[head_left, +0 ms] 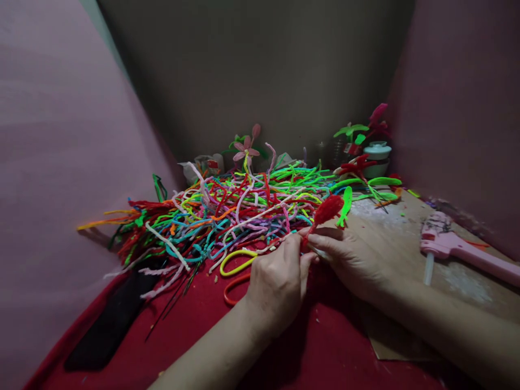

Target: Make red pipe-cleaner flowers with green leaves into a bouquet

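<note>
A red pipe-cleaner piece (327,210), fuzzy and leaf-shaped, sticks up between both hands. My left hand (278,281) has its fingers curled and pinches the lower stem of the piece. My right hand (349,259) meets it from the right, its fingers pressed on the same stem. Just behind the hands lies a big heap of pipe cleaners (227,214) in many colours. A yellow loop (233,261) and an orange loop (232,290) lie on the red cloth (195,336) left of my left hand.
A pink glue gun (450,246) rests on a cardboard sheet (406,227) at the right. Finished pipe-cleaner flowers (247,149) and a white jar (377,157) stand at the back. A black flat object (114,319) lies at the left. Pink walls close in on both sides.
</note>
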Demonstrator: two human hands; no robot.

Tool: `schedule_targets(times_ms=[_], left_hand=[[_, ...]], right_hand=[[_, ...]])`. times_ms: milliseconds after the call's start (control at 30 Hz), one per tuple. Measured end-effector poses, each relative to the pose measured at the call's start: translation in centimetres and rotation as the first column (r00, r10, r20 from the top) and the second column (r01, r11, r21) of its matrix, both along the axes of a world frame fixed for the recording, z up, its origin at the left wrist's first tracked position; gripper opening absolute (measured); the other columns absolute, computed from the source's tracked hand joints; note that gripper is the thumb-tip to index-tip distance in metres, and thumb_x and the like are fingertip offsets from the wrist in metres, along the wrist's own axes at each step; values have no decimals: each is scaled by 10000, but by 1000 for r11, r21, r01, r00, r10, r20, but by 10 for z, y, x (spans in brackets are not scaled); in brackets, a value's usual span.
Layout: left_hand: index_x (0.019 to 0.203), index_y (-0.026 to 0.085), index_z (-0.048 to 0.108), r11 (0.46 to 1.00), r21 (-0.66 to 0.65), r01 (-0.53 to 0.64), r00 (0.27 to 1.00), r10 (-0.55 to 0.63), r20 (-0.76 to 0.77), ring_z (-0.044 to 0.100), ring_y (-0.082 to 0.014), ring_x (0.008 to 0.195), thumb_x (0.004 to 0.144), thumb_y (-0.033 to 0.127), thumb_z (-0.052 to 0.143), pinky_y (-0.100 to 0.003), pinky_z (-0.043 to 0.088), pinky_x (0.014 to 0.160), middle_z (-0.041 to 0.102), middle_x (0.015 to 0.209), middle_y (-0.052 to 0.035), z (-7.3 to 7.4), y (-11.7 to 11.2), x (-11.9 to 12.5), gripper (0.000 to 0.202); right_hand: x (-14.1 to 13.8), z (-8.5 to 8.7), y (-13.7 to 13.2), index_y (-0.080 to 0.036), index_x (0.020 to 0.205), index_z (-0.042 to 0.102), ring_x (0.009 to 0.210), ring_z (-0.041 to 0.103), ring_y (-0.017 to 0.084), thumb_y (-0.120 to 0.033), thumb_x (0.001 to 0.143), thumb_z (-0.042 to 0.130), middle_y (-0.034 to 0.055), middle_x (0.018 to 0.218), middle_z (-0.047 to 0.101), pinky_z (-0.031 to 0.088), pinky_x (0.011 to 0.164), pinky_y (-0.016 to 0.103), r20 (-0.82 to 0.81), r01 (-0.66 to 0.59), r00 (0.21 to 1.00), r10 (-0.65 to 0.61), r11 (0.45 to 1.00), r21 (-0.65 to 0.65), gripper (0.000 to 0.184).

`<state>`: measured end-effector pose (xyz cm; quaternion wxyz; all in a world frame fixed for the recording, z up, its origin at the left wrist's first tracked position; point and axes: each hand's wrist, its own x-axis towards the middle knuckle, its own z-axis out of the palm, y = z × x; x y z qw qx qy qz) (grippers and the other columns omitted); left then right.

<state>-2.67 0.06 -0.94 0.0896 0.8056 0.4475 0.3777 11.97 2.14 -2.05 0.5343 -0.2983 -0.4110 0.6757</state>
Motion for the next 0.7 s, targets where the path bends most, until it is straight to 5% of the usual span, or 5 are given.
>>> schedule_targets(times_ms=[167,300,500,700], left_hand=[[1000,164,590,991,130,-5,972,36,-232,580,-174,648,887,235,377,-240,378,591,632,763,-90,2,1,0,251],[963,164,580,994,105,-4,968,30,-249,568,-164,626,890,201,340,-240,355,567,623,742,-83,4,2,1,253],[856,207,555,988,-149,35,993,-17,120,518,-117,570,869,238,412,-209,342,558,578,664,-7,10,3,1,147],[750,176,550,869,-452,200,898,21,439,383,-65,470,838,286,471,-171,295,457,458,550,44,17,5,3,162]], right_hand=[[2,-8,1,-193,717,676,608,487,116,-250,724,668,-3,688,602,369,557,251,83,7,997,-10,999,42,59],[2,-4,-1,-201,676,664,596,468,115,-267,720,669,-13,656,576,357,549,247,134,14,991,-22,998,59,79],[2,-1,-1,-260,845,706,659,513,147,-296,748,637,9,767,640,390,606,282,104,-41,994,33,996,75,124],[3,-7,3,-210,892,706,671,518,130,-280,745,646,13,782,639,398,638,269,129,-42,991,32,996,72,173]])
